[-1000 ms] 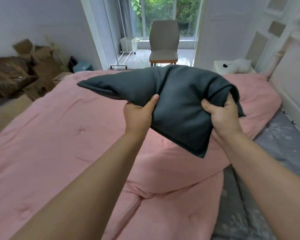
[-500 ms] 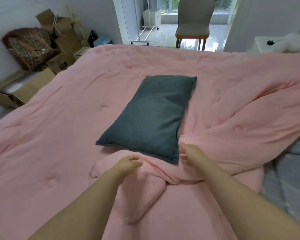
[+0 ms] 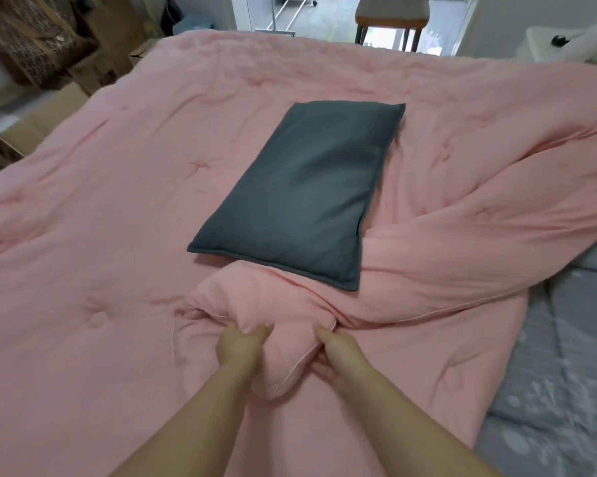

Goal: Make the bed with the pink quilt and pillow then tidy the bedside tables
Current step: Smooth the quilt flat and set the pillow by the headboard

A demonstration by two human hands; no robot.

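- Your left hand (image 3: 240, 342) has its fingers curled into a bunched fold of the pink quilt (image 3: 100, 235), gripping it just in front of the pillow's near edge.
- Your right hand (image 3: 338, 349) is just beside the left, thumb on top and fingers tucked under the quilt's piped edge, pinching the same folded-over flap.
- Between your two hands the flap sags into a rounded pouch, its thin piping running down toward your wrists.
- The quilt covers nearly the whole bed; its left half lies fairly flat with tufted dimples, while the right half is heaped in long diagonal ridges.
- The dark grey pillow (image 3: 300, 197) lies on top of the quilt near the middle, set at a slant, with its near corner touching the raised fold that you hold.
- At far left, cardboard boxes (image 3: 31, 129) and a patterned brown bag (image 3: 25, 43) stand by the wall.
- Beyond the bed, a chair (image 3: 390, 18) stands in the doorway.
- At right, a grey patterned sheet (image 3: 565, 390) shows where the quilt stops short.
- At far right, a white bedside table (image 3: 538, 43) stands past the bed, with something white and fluffy on it.
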